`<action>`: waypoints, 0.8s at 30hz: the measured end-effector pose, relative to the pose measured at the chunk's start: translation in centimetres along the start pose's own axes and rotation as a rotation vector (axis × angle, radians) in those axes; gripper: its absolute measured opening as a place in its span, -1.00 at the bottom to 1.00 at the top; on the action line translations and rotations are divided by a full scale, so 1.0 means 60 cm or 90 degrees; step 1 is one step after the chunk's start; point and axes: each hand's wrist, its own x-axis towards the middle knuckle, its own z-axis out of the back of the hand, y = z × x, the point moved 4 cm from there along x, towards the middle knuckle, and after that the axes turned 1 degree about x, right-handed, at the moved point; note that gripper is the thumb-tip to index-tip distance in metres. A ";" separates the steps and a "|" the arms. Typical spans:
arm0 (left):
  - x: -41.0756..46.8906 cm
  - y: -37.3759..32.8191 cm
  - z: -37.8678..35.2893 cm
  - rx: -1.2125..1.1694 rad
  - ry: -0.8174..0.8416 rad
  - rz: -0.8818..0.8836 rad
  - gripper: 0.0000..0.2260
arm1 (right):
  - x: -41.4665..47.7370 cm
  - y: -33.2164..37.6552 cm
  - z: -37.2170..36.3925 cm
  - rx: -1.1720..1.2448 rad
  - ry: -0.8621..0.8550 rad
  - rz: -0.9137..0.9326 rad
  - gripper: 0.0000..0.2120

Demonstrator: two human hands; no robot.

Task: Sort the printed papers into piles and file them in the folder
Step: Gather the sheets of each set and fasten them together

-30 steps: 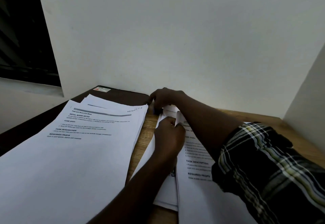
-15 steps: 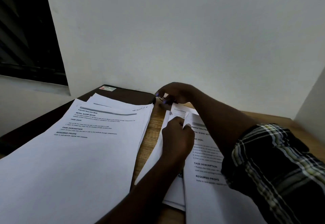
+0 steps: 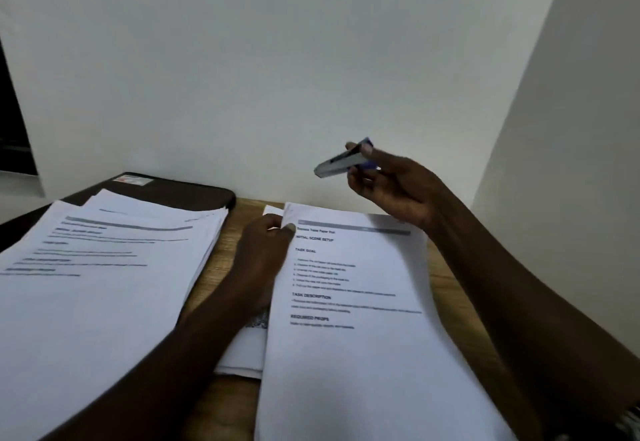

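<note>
Right papers point(image 3: 353, 302) laid lengthwise away from viewer, top-left corner pinched by left hand point(image 3: 263, 253). Stapler point(image 3: 341, 162) gripped in raised right hand point(image 3: 394, 184).

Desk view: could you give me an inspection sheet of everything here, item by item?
Surface: wooden desk, bare only in strips between the papers.
Job's things: left paper stack lying partly on a dark folder; right printed sheets with headings, over more sheets beneath.
Clutter: small grey and blue stapler, held in the air.
Hands: left hand pinches the top left corner of the right sheets; right hand grips the stapler above them.
Cables: nothing seen.
Surroundings: plain white wall behind, a white panel at the right, a dark opening at the far left.
</note>
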 end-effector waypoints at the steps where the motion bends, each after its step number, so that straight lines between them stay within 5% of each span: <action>1: -0.011 -0.010 -0.005 -0.013 0.013 0.007 -0.72 | -0.026 0.006 0.011 -0.016 -0.004 0.007 -0.61; 6: -0.052 -0.024 -0.038 -0.006 0.083 0.034 -0.89 | -0.112 0.002 0.063 -0.110 -0.132 -0.004 -0.84; 11: -0.072 -0.015 -0.065 0.079 0.143 0.037 -0.90 | -0.144 -0.015 0.090 -0.310 -0.166 0.012 -0.83; 16: -0.078 -0.010 -0.073 0.119 0.182 0.053 -0.90 | -0.138 -0.009 0.069 -0.784 -0.098 0.230 -0.85; 24: -0.074 -0.007 -0.078 0.122 0.261 0.081 -0.90 | -0.132 -0.045 0.058 -1.139 0.016 0.333 -0.83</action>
